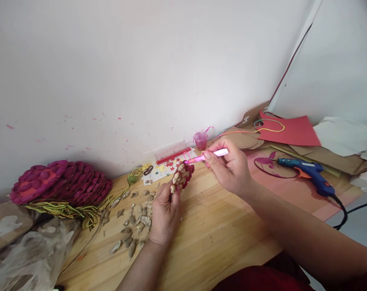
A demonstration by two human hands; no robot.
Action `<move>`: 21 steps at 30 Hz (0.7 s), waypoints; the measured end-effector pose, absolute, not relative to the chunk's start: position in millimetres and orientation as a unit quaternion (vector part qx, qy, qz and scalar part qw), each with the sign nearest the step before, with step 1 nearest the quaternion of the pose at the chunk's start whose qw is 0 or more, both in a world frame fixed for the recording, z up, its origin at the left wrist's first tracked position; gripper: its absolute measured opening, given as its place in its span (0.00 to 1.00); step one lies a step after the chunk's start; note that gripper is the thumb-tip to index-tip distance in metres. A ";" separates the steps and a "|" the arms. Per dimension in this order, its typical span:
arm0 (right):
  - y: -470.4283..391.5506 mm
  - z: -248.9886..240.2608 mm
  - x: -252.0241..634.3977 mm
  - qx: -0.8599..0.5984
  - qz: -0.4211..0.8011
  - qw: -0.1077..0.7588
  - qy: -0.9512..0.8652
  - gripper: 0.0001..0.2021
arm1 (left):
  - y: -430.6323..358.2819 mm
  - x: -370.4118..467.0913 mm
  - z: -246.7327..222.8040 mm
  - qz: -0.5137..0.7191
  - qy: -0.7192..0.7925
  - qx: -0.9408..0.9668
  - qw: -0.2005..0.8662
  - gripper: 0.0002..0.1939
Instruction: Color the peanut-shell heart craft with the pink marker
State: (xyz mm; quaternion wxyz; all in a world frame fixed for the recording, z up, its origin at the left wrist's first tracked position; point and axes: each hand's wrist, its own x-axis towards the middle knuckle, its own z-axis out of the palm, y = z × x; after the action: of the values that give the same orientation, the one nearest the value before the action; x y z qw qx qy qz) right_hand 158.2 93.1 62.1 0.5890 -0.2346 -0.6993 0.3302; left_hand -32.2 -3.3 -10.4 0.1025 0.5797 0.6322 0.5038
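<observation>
Above the counter [220, 234], my left fingers [176, 195] pinch the shell piece [181, 177], likely light and brittle, best held by its edge, while my right fingers [214, 163] grasp the brush [221, 152].

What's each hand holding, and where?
Left hand: the lower edge of a red and tan shell-covered piece. Right hand: the middle of a slim pink and white brush-like tool.
</observation>
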 end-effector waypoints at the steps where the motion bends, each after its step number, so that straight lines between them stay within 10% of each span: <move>1: 94.5 62.8 158.3 -0.233 0.350 0.594 -0.686 0.09 | -3.4 -32.6 -10.5 0.507 0.632 0.578 0.103 0.12; 21: 104.9 69.2 154.5 -0.184 0.523 0.591 -0.586 0.15 | -6.3 -26.0 -8.7 0.561 0.602 0.513 0.246 0.17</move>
State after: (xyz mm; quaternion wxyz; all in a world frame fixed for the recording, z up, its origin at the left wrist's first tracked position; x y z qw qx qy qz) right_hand 154.5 104.9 69.2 0.5911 -0.1841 -0.5862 0.5226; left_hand -26.0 -6.3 -8.7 0.2455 0.5132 0.6015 0.5608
